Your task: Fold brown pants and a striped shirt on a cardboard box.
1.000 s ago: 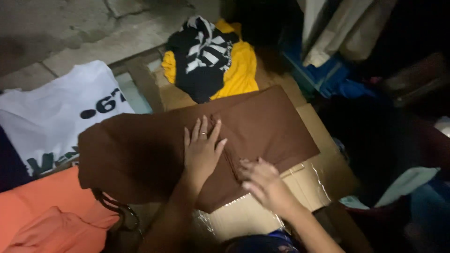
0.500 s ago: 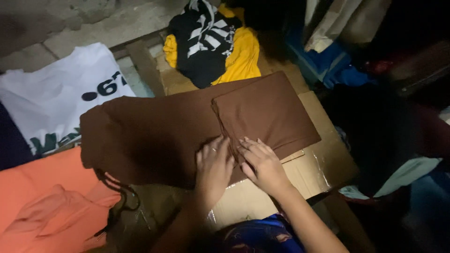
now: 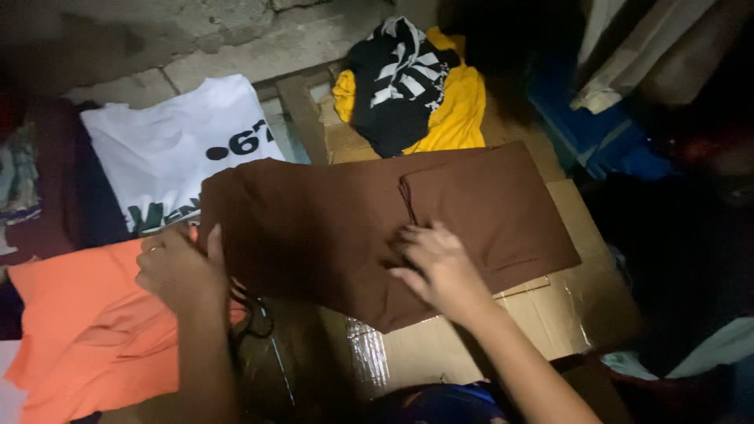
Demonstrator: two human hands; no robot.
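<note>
Brown cloth garment, partly folded (image 3: 330, 228), spread flat on cardboard sheet (image 3: 542, 314) between hands; folded flap pinned under right hand (image 3: 436, 263), fingers flat, nothing gripped; left hand (image 3: 177, 267) closed on garment's left edge, likely for next fold; beyond: one white printed T-shirt (image 3: 173, 149), one orange cloth (image 3: 86, 330), one yellow garment (image 3: 455, 110) under one black-and-white striped garment (image 3: 397, 82).
</note>
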